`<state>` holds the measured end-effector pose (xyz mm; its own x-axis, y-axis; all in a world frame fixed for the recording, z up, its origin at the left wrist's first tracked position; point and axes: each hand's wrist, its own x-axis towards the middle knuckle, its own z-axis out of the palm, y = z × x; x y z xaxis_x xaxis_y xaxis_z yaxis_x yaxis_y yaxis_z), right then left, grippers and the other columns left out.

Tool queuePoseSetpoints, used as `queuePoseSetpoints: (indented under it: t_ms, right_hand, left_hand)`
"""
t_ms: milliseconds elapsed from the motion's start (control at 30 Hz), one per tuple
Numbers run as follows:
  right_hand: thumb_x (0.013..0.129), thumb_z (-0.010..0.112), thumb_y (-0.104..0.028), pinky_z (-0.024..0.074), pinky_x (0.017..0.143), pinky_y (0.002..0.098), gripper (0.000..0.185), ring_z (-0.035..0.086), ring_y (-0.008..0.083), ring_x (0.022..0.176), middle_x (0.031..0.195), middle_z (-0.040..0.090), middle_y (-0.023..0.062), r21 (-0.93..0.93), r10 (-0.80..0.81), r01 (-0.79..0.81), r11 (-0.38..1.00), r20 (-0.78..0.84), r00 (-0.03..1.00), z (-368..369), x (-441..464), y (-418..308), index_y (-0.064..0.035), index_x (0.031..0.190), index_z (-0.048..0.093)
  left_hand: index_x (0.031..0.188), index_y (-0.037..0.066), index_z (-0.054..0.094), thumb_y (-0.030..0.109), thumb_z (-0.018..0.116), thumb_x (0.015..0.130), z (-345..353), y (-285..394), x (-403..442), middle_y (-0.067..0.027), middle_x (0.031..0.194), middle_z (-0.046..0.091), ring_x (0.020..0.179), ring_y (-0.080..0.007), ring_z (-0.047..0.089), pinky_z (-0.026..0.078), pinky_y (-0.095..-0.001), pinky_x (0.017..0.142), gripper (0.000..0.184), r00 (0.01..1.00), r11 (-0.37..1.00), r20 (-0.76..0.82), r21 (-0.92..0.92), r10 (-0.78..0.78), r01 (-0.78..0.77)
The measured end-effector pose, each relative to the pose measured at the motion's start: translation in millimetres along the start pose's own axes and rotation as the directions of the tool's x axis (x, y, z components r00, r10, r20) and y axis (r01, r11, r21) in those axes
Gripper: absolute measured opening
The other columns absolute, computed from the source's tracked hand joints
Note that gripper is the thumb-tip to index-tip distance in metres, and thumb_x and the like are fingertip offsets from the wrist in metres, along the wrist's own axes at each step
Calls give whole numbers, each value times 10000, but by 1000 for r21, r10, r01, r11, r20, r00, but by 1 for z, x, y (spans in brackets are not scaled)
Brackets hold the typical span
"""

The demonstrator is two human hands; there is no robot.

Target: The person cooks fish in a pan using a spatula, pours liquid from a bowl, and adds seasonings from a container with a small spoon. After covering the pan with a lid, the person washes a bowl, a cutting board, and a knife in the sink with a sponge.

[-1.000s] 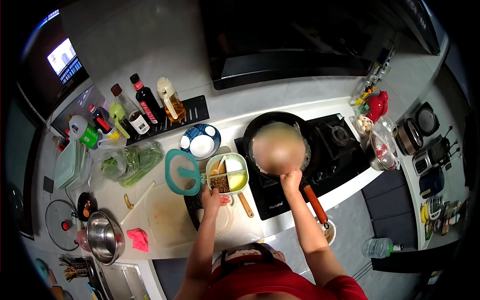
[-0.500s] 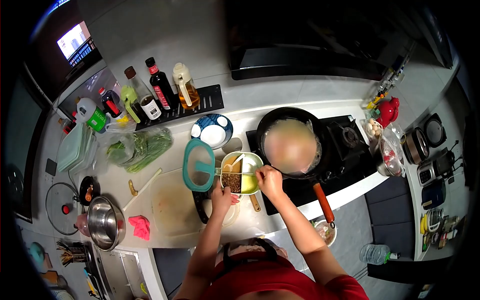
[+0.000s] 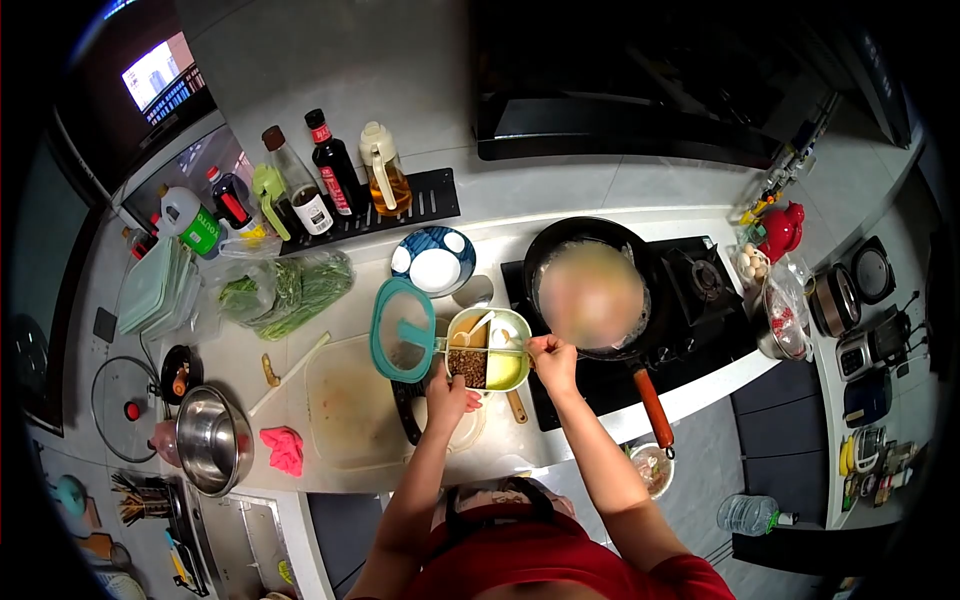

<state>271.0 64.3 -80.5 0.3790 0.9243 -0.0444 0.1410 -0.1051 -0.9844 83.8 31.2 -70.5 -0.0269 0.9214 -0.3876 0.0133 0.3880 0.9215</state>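
My left hand [image 3: 448,400] holds the near left edge of a divided seasoning box [image 3: 487,349], fingers wrapped round it. Its teal lid [image 3: 402,330] stands open on the left. The compartments hold brown grains, a yellowish part, white contents and a white spoon [image 3: 478,326]. My right hand [image 3: 551,362] is closed in a pinch at the box's right side, on the end of a thin handle that lies across the box. Right of it, a black wok [image 3: 640,322] with blurred contents rests on the stove, its red-brown handle [image 3: 653,408] pointing towards me.
A cutting board [image 3: 350,400], a steel bowl [image 3: 214,440], a pink cloth [image 3: 283,450] and bagged greens [image 3: 295,290] lie left. Bottles [image 3: 337,165] stand on a black rack behind a blue-rimmed plate [image 3: 434,262]. Eggs [image 3: 752,262] are at the right.
My right hand has moved from the wok's near edge left to the box. My left hand keeps hold of the box. The view has shifted, moving the counter items slightly right.
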Motion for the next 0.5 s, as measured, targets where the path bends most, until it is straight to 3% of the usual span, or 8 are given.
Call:
queuePoseSetpoints:
  t_ms: [167,333,433,500]
  right_hand:
    - [755,647,-71,368,439,204,115,474,61,470,571,564,14,140,107,-112,984,43,993,-5,-2,-6,24,694,622]
    - [746,654,-62,332,407,191,76,444,60,437,579,552,11,388,275,-279,879,68,959,-28,-4,-40,-13,699,620]
    - [766,645,-85,338,414,185,90,447,57,439,579,553,11,483,249,-193,854,-55,967,-50,9,-41,-24,706,616]
    - [774,636,-73,363,444,198,82,481,82,469,606,568,24,385,129,-48,921,-187,974,-62,19,-31,-22,713,618]
  left_hand:
    - [1251,-27,277,61,361,847,1,0,2,-180,600,594,449,-234,599,486,-295,379,422,1000,1000,-2,-7,-17,17]
    - [1190,-17,308,65,361,851,0,-1,6,-187,605,595,447,-241,599,486,-296,373,353,998,997,-2,-51,-64,64]
    - [1131,13,345,74,361,856,-2,-3,10,-187,601,594,452,-246,602,482,-295,363,282,997,995,0,-53,-79,79]
    - [1124,16,349,77,359,857,-3,-6,11,-187,599,594,452,-246,603,480,-293,359,274,998,996,-7,-52,-67,66]
